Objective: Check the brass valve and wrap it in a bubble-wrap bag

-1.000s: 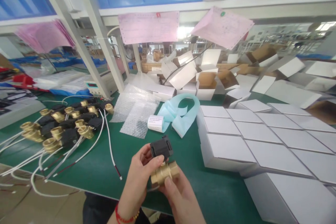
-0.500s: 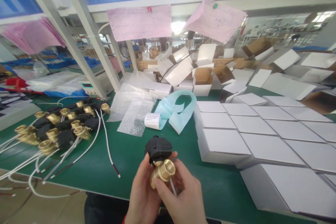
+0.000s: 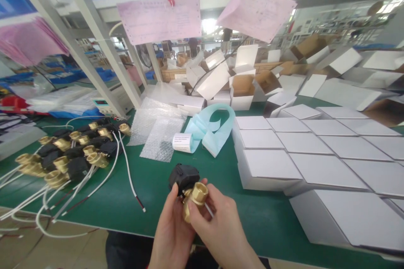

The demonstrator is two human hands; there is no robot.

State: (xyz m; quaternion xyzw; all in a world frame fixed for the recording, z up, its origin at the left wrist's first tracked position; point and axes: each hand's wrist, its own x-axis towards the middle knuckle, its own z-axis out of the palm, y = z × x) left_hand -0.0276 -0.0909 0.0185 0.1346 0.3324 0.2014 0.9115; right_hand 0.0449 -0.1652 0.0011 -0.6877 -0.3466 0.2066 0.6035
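Both hands hold one motorized ball valve [image 3: 198,194] above the front of the green table. It has a brass body and a black actuator housing, tilted with a threaded brass opening facing up and to the right. My left hand [image 3: 172,222] is closed around its left and underside, thumb near the black housing. My right hand [image 3: 217,218] grips the brass body from the right, thumb across its front. A piece of white cable shows by the right fingers; the rest of it is hidden.
Several similar valves [image 3: 78,168] with white cables lie at the left. Bubble-wrap bags [image 3: 162,138] and a pale blue label strip [image 3: 217,138] lie beyond my hands. White boxes [image 3: 271,164] stand in rows at the right. Opened cartons [image 3: 243,86] are heaped behind; pink papers [image 3: 160,17] hang from the shelf.
The valve has tilted in my hands, its brass opening now turned more upward and the black housing leaning further left. My right hand has shifted with it, and the view has moved slightly.
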